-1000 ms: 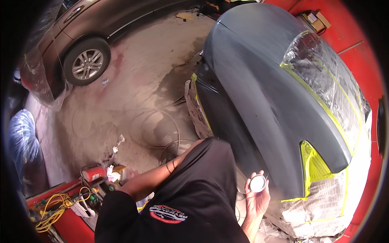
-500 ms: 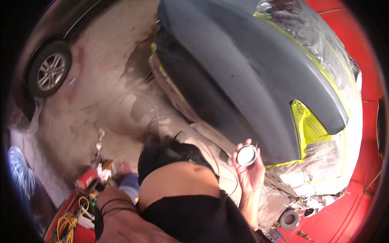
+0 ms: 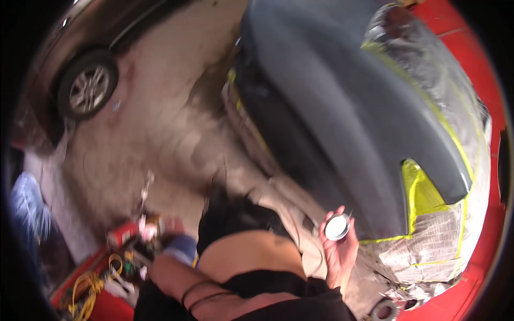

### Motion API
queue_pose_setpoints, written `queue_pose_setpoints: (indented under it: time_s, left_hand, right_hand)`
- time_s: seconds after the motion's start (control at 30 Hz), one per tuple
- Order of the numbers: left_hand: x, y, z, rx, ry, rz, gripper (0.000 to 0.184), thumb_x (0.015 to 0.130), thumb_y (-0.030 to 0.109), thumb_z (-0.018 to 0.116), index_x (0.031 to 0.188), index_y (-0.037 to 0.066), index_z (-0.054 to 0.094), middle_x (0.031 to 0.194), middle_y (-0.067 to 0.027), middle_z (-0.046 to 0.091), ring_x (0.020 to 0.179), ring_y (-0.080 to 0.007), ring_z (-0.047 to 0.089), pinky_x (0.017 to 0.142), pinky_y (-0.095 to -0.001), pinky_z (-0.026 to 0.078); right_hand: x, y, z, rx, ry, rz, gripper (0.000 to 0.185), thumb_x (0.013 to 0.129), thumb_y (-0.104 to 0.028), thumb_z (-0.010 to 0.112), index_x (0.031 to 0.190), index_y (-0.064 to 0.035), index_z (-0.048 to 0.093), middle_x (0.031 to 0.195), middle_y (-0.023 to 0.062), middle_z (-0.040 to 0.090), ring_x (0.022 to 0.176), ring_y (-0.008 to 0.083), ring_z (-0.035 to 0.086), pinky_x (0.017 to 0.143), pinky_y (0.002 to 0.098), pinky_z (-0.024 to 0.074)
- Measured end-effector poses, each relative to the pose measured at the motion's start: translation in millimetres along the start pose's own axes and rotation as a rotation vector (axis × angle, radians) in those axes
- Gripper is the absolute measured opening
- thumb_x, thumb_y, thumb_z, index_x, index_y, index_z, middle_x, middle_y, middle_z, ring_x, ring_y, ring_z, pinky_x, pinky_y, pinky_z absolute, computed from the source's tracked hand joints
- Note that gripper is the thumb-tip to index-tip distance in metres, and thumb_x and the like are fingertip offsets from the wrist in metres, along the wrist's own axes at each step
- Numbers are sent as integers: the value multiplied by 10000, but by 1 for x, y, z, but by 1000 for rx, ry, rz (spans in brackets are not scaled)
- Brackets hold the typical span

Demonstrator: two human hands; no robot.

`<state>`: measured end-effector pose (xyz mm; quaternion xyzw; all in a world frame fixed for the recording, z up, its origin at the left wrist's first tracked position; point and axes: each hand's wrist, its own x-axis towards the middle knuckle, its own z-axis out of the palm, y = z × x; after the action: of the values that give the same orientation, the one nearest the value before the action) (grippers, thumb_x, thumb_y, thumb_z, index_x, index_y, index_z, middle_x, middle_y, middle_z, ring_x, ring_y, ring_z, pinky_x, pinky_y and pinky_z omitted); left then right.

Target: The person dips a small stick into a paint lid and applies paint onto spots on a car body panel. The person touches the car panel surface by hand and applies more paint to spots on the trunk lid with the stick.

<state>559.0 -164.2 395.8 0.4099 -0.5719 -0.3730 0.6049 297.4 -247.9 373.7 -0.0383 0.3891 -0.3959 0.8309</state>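
Held at the lower edge of the car panel is a small round container (image 3: 337, 228) with a dark rim and a white face or filling. My right hand (image 3: 340, 250) wraps its fingers around it, palm up. Beside it lies the large dark grey car panel (image 3: 342, 128), edged with yellow masking tape. My left hand (image 3: 156, 269) reaches to the left, by the red tool cart (image 3: 115, 305) and its clutter. Its fingers are blurred and cannot be made out.
Plastic and paper masking (image 3: 436, 230) covers the car past the panel. A yellow cord (image 3: 88, 291) and small items sit on the cart. Another car's wheel (image 3: 90, 90) stands at upper left on the dusty floor (image 3: 155, 107). A dark ring-shaped object (image 3: 384, 309) lies at lower right.
My left arm has swung into fuller view, its hand beside the cart. My right hand still holds the round container. The whole view has shifted, with the panel now lower and farther right.
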Motion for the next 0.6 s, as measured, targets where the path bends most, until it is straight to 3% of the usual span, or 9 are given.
queue_pose_setpoints:
  time_s: [0.23, 0.47, 0.5, 0.6]
  left_hand:
    - [-4, -16, 15, -35, -65, -28, 378, 1118, 192, 666, 1424, -26, 697, 1360, -122, 756, 1254, -193, 680, 1100, -384, 548]
    - [-7, -18, 32, -44, -52, -54, 383, 1119, 199, 666, 1426, -28, 698, 1368, -129, 756, 1266, -203, 682, 1108, -390, 546]
    - [-9, -20, 30, -43, -57, -72, 384, 1119, 200, 666, 1426, -28, 698, 1369, -130, 756, 1268, -204, 682, 1109, -391, 545]
    - [-15, -21, 24, -33, -65, -141, 386, 1120, 203, 666, 1426, -29, 698, 1373, -133, 756, 1273, -208, 683, 1113, -393, 545]
  right_hand:
    - [9, 3, -2, -78, -6, -16, 229, 1154, -288, 656, 1243, -97, 748, 1432, 117, 719, 1274, 413, 712, 1031, 619, 655]
    - [9, 5, -4, -49, -5, -19, 254, 1176, -285, 616, 1242, -75, 742, 1455, 112, 706, 1278, 400, 716, 1033, 614, 660]
    - [9, 4, -9, 23, 21, -12, 400, 1243, -354, 402, 1397, -42, 599, 1446, 128, 707, 1274, 411, 711, 1012, 642, 641]
    - [9, 4, -18, 13, 16, -33, 310, 1221, -330, 489, 1298, -78, 651, 1434, 135, 722, 1292, 426, 712, 1000, 654, 655]
